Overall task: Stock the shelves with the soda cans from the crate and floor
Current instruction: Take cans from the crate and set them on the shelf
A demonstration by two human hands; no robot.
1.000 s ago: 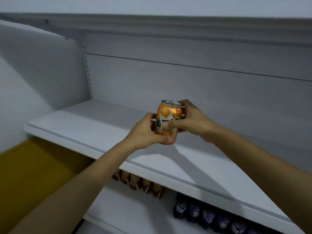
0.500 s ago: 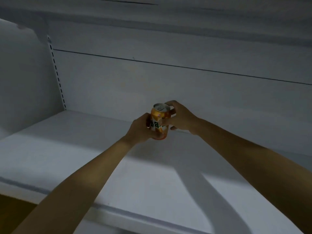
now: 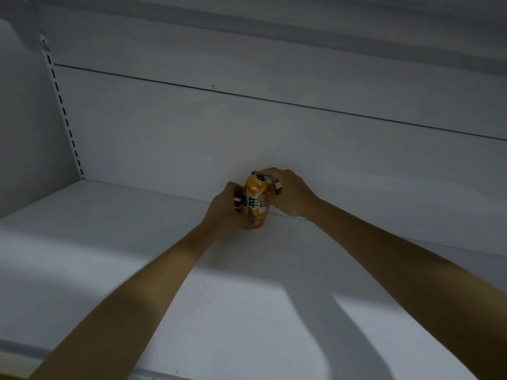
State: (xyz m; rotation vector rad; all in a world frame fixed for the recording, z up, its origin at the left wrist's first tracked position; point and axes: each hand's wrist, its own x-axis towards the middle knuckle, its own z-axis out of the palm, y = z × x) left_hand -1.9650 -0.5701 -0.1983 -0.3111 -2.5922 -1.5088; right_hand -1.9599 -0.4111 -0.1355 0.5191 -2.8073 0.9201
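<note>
An orange soda can (image 3: 255,203) with green lettering stands upright near the back of a white shelf (image 3: 137,256), close to the rear panel. My left hand (image 3: 223,208) grips its lower left side. My right hand (image 3: 288,194) grips its top and right side, fingers curled over the rim. The can's base is at the shelf surface; whether it rests fully on it I cannot tell. Both forearms reach in from the bottom of the view.
The white rear panel (image 3: 247,138) rises right behind the can. A slotted upright (image 3: 65,116) marks the shelf's back left corner, beside the left side wall (image 3: 24,133). An upper shelf's underside (image 3: 274,12) runs overhead. The shelf's front edge (image 3: 24,349) is at the lower left.
Both hands have carried the can deeper into the shelf, from over its middle to near the rear panel, and lower. The view has closed in; the lower shelves have dropped out of sight.
</note>
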